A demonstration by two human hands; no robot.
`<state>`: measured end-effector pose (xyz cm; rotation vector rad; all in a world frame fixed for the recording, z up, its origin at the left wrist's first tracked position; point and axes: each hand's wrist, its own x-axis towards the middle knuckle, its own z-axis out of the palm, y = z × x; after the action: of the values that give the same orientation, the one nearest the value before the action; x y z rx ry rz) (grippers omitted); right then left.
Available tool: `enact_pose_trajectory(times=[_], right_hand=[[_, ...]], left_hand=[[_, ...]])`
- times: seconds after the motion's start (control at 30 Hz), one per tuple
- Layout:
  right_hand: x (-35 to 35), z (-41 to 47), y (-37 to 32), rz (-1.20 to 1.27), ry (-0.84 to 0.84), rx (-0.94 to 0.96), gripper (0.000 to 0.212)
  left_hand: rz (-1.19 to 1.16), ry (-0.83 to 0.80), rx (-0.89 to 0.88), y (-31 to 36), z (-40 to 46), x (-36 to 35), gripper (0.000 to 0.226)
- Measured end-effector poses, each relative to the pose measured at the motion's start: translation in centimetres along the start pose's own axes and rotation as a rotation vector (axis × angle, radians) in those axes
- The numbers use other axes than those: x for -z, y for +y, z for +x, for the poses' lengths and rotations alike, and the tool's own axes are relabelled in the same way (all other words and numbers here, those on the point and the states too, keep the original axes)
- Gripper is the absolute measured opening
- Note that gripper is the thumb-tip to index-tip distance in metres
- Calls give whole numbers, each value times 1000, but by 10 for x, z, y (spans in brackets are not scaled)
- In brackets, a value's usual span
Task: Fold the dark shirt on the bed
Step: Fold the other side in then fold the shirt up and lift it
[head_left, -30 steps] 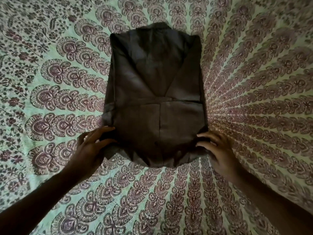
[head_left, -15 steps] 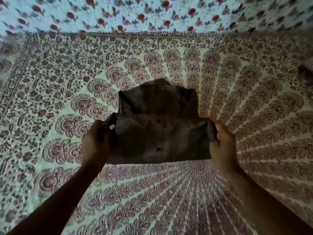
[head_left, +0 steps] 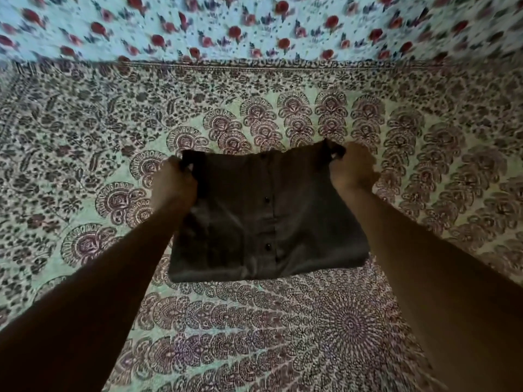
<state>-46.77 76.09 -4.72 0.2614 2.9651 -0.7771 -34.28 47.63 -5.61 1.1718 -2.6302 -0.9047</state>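
Folded over since half a second ago, the dark brown buttoned cotton shirt (head_left: 268, 219) lies as a flat rectangle mid-bed on the paisley-printed green bedsheet (head_left: 85, 171). Both arms reach far forward; left hand (head_left: 174, 179) and right hand (head_left: 352, 168) each pinch a far corner.

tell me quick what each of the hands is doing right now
Left hand: closed, gripping the far left corner of the dark shirt.
Right hand: closed, gripping the shirt's far right corner.
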Motion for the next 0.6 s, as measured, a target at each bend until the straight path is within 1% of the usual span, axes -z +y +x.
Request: enact_pose_trajectory(times=[0.07,0.1,0.13,0.2,0.23,0.27,0.3,0.33,0.37,0.4,0.43,0.53,0.6], right_hand=[[-8,1,-6,-52,-22,-58,32],[-11,-3,-8,-84,9,-48,34],[-14,-13,-7,-147,70,6,37],[-23,-44,-1,-232,247,232,42],[-30,-61,2,-218,277,382,43],[-37,-78,6,-198,240,531,46],[-45,-91,9,-207,135,663,50],[-54,-100,14,-264,7,760,55],[-61,-103,19,-351,-101,816,60],[-67,-101,23,-416,-157,835,63],[-70,-95,26,-454,-172,816,64],[-73,-67,30,-516,-153,700,71],[-73,-50,32,-539,-147,640,78]], left_hand=[[75,-35,22,1,6,-4,30],[104,-19,3,2,6,-4,34],[151,19,-38,3,2,-4,40],[241,113,-195,3,-16,-4,50],[259,132,-326,3,-32,-5,50],[276,109,-478,1,-49,-9,50],[316,54,-620,-4,-65,-15,52],[372,-25,-718,-11,-76,-23,57],[430,-96,-763,-18,-83,-32,63],[475,-137,-772,-24,-84,-39,69],[505,-151,-762,-29,-80,-45,72],[559,-120,-673,-35,-64,-53,80],[537,-114,-607,-39,-58,-58,84]])
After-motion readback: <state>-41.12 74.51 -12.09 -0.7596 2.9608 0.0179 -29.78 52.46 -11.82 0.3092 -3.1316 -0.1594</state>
